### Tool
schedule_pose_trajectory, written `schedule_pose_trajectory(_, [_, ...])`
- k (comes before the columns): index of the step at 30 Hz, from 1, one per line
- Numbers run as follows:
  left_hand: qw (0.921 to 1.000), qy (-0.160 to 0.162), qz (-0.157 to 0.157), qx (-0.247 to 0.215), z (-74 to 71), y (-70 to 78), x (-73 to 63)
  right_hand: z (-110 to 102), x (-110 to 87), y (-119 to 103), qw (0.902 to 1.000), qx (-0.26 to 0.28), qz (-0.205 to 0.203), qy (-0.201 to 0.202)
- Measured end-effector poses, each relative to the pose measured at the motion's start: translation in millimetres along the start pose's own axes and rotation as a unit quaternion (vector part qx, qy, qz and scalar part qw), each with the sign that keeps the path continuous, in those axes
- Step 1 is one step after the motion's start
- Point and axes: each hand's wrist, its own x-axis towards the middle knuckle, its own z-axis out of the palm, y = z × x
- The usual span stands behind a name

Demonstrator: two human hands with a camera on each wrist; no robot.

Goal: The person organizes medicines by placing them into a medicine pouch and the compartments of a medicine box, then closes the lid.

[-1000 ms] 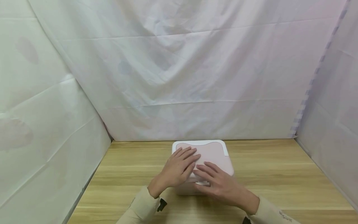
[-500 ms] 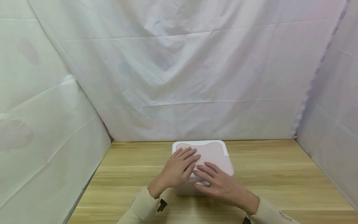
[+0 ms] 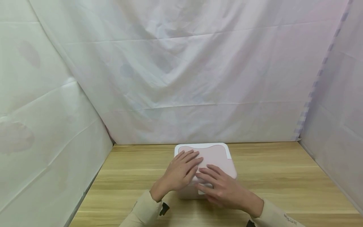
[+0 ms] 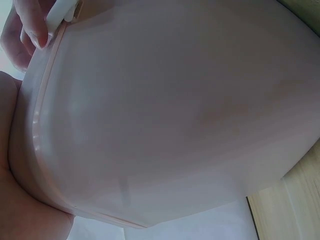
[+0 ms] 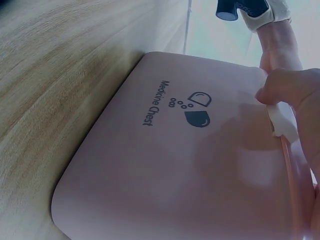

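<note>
A pink medicine chest [image 3: 218, 159] with a white-edged lid stands on the table. Its front carries the printed words "Medicine Chest" and a capsule picture. My left hand [image 3: 180, 171] rests on the left of the lid, fingers spread and nearly straight. On the front right of the lid lie fingers of my right hand [image 3: 224, 189]. One digit of that hand reaches over the front edge and touches the white latch [image 5: 285, 121]. In the left wrist view the latch [image 4: 61, 14] juts out from the chest's front. The hand partly covers it.
The wood-grain table [image 3: 283, 179] extends to both sides of the chest. A pale curtain [image 3: 198, 78] hangs behind the table, with a white sheet [image 3: 51, 126] along the left and another [image 3: 337, 119] along the right.
The right hand's lowest digits have shifted slightly at the front of the chest, and the white latch now shows lower. My left hand stays in place on the lid.
</note>
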Motion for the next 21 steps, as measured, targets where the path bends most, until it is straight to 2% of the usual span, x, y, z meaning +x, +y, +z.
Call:
schedule_pose_trajectory(10, [1.0000, 0.006, 0.002, 0.005, 1.3, -0.6, -0.2, 0.4, 0.7, -2.0, 0.9994, 0.024, 0.025, -0.006])
schedule_pose_trajectory(21, [1.0000, -0.001, 0.002, 0.001, 1.2, -2.1, -0.5, -1.8, 1.7, -1.6, 0.9995, 0.016, 0.026, -0.008])
